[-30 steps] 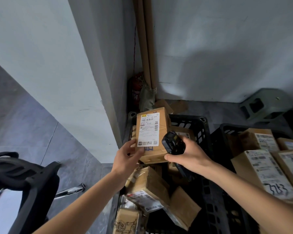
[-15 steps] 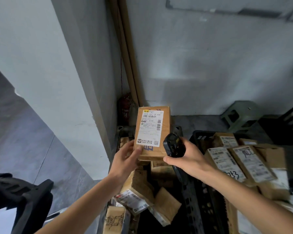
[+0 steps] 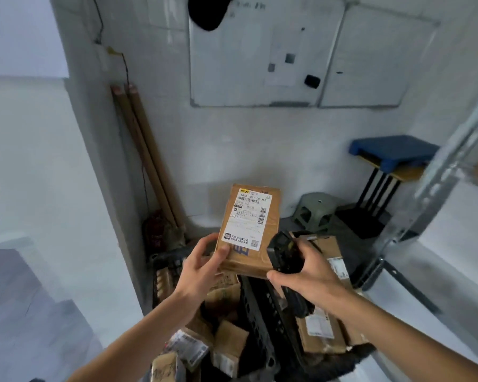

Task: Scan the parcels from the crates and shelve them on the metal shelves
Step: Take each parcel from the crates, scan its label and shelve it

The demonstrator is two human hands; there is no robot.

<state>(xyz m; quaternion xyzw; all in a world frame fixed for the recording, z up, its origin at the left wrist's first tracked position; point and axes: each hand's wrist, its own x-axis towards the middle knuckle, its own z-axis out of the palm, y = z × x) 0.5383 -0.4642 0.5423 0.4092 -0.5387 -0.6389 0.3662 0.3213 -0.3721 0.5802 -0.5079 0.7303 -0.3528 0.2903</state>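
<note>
My left hand (image 3: pixel 202 267) grips the lower left corner of a brown cardboard parcel (image 3: pixel 249 230), held upright with its white shipping label facing me. My right hand (image 3: pixel 307 274) holds a black handheld scanner (image 3: pixel 283 255) right beside the parcel's lower right edge. Below my hands stand black plastic crates (image 3: pixel 255 310) holding several more labelled cardboard parcels (image 3: pixel 322 323). A grey metal shelf upright (image 3: pixel 425 188) rises at the right.
A white wall corner stands at the left, with two cardboard tubes (image 3: pixel 146 161) leaning on it. Whiteboards (image 3: pixel 293 51) hang on the back wall. A small green stool (image 3: pixel 316 209) and a blue-topped stool (image 3: pixel 389 150) stand behind the crates.
The view has tilted upward, bringing the whiteboards and shelf post into sight. Both hands have kept their hold, and the parcel and scanner stay side by side.
</note>
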